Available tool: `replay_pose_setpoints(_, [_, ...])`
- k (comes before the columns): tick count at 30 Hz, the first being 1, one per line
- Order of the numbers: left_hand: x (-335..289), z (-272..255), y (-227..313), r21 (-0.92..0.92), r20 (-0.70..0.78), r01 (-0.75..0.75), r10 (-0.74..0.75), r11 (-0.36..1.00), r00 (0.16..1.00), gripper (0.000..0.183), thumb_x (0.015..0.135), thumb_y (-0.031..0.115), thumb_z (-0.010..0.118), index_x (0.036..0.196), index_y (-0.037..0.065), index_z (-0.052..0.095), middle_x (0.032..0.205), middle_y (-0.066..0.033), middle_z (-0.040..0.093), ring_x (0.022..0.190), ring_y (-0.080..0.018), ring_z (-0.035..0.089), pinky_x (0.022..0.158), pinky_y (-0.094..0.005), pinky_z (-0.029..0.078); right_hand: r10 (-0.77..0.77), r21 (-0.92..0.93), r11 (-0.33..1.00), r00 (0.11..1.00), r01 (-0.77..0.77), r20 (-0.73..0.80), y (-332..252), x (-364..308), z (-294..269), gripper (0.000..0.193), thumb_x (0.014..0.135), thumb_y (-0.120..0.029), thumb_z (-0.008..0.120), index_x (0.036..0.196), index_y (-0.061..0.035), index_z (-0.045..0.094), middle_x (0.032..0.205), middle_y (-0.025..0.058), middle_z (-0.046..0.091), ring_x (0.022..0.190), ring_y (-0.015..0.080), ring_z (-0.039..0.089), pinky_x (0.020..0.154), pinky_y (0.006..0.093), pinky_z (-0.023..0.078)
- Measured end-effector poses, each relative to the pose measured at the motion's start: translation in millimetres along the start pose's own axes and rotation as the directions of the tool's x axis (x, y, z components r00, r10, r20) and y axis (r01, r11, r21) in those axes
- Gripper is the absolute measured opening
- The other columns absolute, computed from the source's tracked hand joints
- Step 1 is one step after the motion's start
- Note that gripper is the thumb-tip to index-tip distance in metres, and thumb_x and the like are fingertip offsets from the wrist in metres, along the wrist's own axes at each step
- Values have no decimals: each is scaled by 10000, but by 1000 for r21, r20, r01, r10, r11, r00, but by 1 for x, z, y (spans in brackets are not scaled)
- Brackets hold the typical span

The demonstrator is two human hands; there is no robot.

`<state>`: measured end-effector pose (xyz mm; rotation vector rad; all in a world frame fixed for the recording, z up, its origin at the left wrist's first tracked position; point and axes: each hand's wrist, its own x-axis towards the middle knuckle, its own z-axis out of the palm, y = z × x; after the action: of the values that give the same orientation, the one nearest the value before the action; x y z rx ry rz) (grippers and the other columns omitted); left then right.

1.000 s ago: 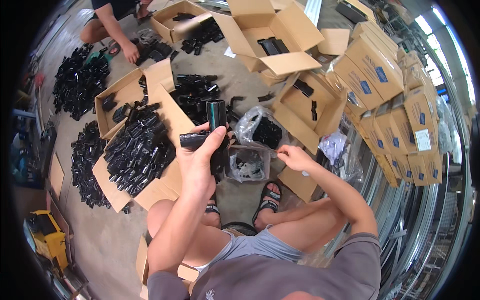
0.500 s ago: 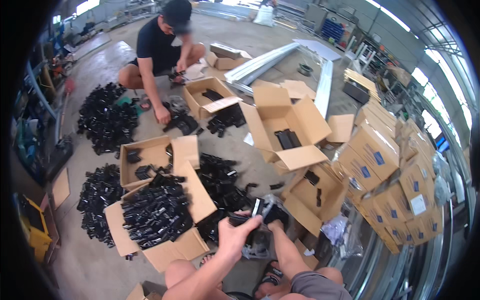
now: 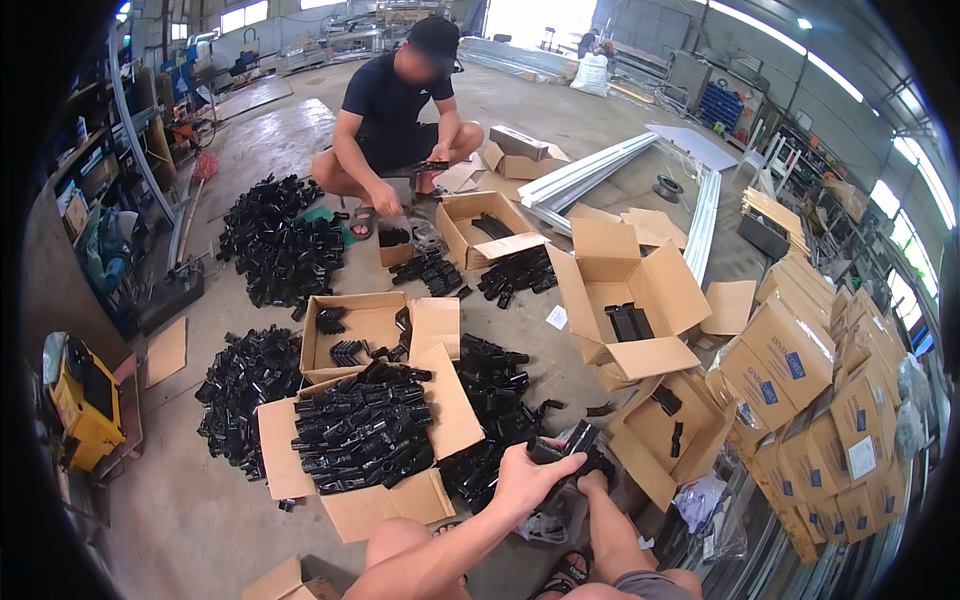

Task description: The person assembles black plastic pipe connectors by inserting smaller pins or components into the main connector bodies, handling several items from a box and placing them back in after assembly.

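Extending forward, left hand [image 3: 528, 480] with fingers clasping black fitting [image 3: 582, 437], right hand [image 3: 594, 484] just beside, its hold unclear

The head view looks out from the wearer's head, above and behind the left hand's fingers [image 3: 572, 463], facing forward and down at a slant. Nearest the lens, the left forearm [image 3: 450, 545] and right forearm [image 3: 612, 528] rise from the lower edge, on the near side of the fingers. Beyond the fingers, the wide fisheye sweeps across the floor [image 3: 160, 450], past a crouching co-worker [image 3: 395, 112] ahead and leftward, to a distant bright opening [image 3: 540, 18]. It also takes in stacked cartons [image 3: 775, 365] right of the fingers and shelving [image 3: 85, 165] far left.
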<state>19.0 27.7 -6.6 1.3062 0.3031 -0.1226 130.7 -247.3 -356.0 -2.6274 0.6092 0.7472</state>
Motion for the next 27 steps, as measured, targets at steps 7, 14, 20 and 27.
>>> replay_pose_setpoints(7, [6,7,-9,147,-13,-154,157,977,987,342,756,181,847,993,-31,720,780,-28,712,664,-53,606,615,-226,497,-529,48,845,845,533,-76,-21,-67,-94,245,859,-207,637,1007,-12,633,901,217,693,871,351,682,785,419,539])
replay_pose_setpoints(14, [-1,17,-5,410,-39,-295,339,863,940,358,691,209,852,937,-19,728,829,-136,738,766,-109,679,749,-295,545,-714,324,458,560,828,-421,-69,-237,-236,195,952,-13,554,1112,8,664,794,29,604,703,91,571,623,249,462])
replay_pose_setpoints(20, [-11,26,-2,577,111,-258,238,775,965,363,697,212,839,985,13,743,743,-93,735,662,-120,695,663,-270,544,-690,76,340,304,937,-657,-76,-313,-243,166,850,-6,696,1014,-26,710,939,102,699,789,196,649,697,289,506])
replay_pose_setpoints(27, [-10,30,-18,732,207,-272,176,625,962,378,670,282,827,961,52,753,743,-93,733,671,-208,720,690,-318,567,-858,-206,188,59,960,-511,-68,-293,-230,150,752,-70,770,893,-58,719,905,40,707,818,223,642,775,345,489])
